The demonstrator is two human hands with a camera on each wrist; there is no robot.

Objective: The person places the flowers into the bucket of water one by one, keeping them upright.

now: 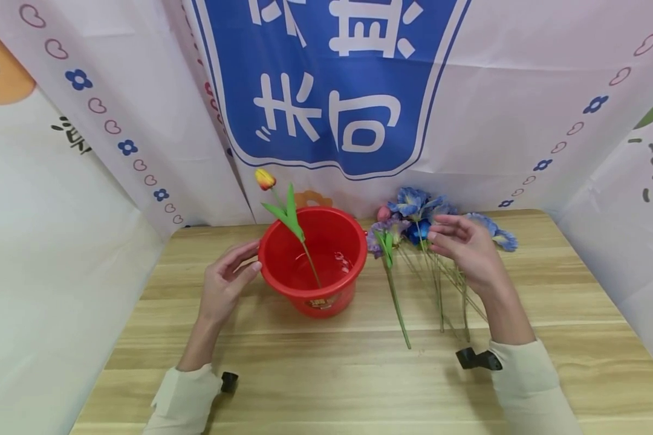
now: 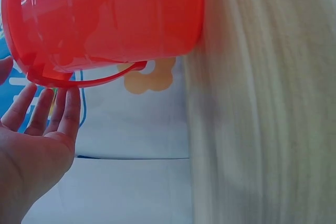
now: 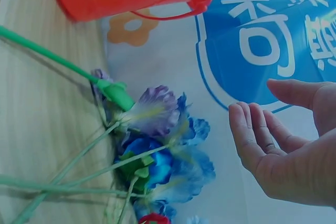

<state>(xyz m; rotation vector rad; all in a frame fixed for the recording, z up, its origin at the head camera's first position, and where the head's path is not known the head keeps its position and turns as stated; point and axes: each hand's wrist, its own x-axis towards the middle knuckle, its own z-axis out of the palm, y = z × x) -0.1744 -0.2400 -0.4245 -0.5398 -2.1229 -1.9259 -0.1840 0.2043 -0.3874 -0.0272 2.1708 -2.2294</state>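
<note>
A red bucket (image 1: 324, 257) stands on the table, a single yellow-orange tulip (image 1: 265, 179) leaning inside it with its bloom above the rim. At the bucket's left side, my left hand (image 1: 227, 283) touches the rim with nearly straight fingers; the left wrist view shows these fingertips (image 2: 72, 98) beside the bucket's handle (image 2: 107, 80). My right hand (image 1: 468, 251) hovers over a bunch of artificial flowers, fingers loosely bent and holding nothing. Among them are blue irises (image 1: 410, 202), a purple iris (image 3: 152, 111), a blue rose (image 3: 149, 161) and a pink tulip bud (image 1: 383, 213).
Green stems (image 1: 397, 308) from the bunch reach toward the front of the wooden table (image 1: 326, 386). Behind it hangs a white cloth (image 1: 484, 121) with a blue printed sign (image 1: 332, 90). A red flower (image 3: 155, 218) shows at the bottom of the right wrist view.
</note>
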